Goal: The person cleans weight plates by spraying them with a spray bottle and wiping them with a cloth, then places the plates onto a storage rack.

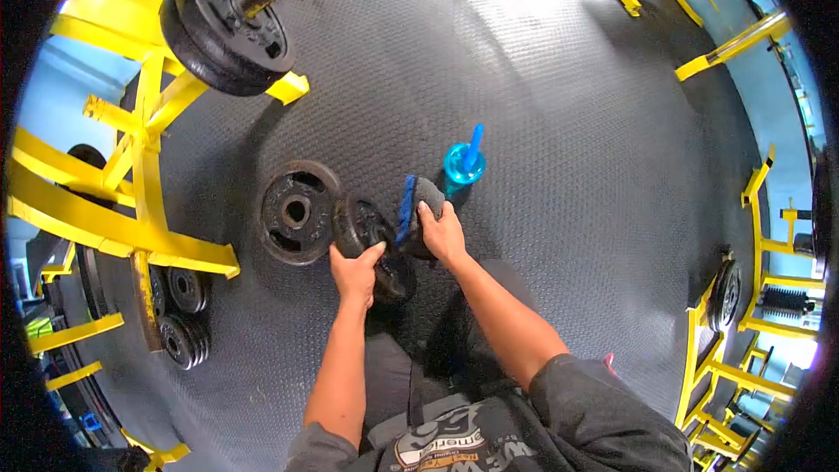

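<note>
My left hand grips the rim of a black weight plate, which is held tilted on its edge in front of me. In my right hand is a dark grey cloth with a blue edge, its fingers closed around it, close to the plate's right side. A second weight plate with a round centre hole lies on the floor just left of the first. Beyond my right hand stands a blue cup with a straw. The lower part of the held plate is partly in shadow.
Black textured rubber flooring spreads around me. On the left stands a yellow rack with large plates on its peg. Several smaller plates rest near its base. More yellow gym equipment lines the right side.
</note>
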`<action>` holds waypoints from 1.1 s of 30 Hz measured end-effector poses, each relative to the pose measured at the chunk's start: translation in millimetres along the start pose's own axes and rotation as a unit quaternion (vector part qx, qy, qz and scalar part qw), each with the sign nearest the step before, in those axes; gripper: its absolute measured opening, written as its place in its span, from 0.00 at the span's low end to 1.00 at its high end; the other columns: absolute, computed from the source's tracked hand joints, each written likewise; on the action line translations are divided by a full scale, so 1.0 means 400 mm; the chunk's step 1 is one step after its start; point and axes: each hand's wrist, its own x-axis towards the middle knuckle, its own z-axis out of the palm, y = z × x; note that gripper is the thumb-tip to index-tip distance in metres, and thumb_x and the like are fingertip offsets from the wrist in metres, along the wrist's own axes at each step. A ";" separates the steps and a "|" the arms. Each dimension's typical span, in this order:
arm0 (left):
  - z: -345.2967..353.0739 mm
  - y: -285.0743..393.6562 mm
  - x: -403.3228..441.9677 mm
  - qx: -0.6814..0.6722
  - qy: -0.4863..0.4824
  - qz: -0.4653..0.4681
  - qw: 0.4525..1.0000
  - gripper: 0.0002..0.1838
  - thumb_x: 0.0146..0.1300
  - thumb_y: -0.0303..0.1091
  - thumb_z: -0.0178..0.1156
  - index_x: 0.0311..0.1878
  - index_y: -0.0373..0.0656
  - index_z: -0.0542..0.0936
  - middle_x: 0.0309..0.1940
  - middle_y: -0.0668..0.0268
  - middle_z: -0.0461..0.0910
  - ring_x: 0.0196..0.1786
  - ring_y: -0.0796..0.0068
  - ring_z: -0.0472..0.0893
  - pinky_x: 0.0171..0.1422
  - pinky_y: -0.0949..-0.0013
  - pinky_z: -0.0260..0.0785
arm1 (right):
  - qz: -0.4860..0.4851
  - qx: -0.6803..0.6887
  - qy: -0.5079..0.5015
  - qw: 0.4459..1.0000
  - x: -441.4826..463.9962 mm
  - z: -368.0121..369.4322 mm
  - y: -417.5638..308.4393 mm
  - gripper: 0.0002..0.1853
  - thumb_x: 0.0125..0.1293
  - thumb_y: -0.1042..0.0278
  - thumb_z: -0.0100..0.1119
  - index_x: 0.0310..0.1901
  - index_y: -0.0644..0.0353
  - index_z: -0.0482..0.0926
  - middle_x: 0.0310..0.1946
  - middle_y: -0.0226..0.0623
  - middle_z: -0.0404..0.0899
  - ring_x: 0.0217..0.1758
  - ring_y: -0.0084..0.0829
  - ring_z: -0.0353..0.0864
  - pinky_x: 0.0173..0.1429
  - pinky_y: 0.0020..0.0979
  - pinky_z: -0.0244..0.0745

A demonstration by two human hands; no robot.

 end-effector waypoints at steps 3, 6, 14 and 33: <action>-0.012 -0.010 -0.002 0.087 0.067 0.009 0.994 0.40 0.47 0.26 0.71 0.63 0.29 0.62 0.50 0.55 0.76 0.49 0.64 0.77 0.56 0.66 0.69 | 0.018 -0.008 0.005 1.000 0.047 0.003 0.044 0.32 0.65 0.44 0.56 0.56 0.68 0.69 0.47 0.62 0.78 0.55 0.54 0.78 0.58 0.42 0.70; -0.051 -0.030 0.014 0.111 0.082 0.004 0.990 0.44 0.47 0.26 0.70 0.66 0.27 0.58 0.51 0.53 0.75 0.49 0.63 0.77 0.56 0.65 0.69 | 0.049 -0.048 -0.049 0.996 0.041 -0.002 0.046 0.36 0.62 0.52 0.57 0.64 0.71 0.63 0.60 0.66 0.69 0.64 0.57 0.70 0.67 0.45 0.65; -0.044 -0.068 0.004 0.143 0.055 0.042 0.987 0.44 0.47 0.29 0.70 0.66 0.26 0.59 0.51 0.48 0.75 0.51 0.57 0.78 0.58 0.62 0.69 | -0.115 -0.279 -0.009 0.953 0.036 0.095 0.070 0.37 0.51 0.56 0.68 0.65 0.42 0.68 0.65 0.55 0.61 0.66 0.54 0.62 0.63 0.51 0.66; -0.021 0.005 -0.032 0.171 -0.004 0.108 0.979 0.36 0.48 0.24 0.65 0.62 0.33 0.63 0.47 0.53 0.78 0.49 0.61 0.79 0.55 0.64 0.71 | -0.321 -0.198 -0.428 0.822 0.035 0.077 0.089 0.23 0.51 0.71 0.58 0.52 0.49 0.81 0.43 0.41 0.77 0.45 0.39 0.77 0.45 0.38 0.74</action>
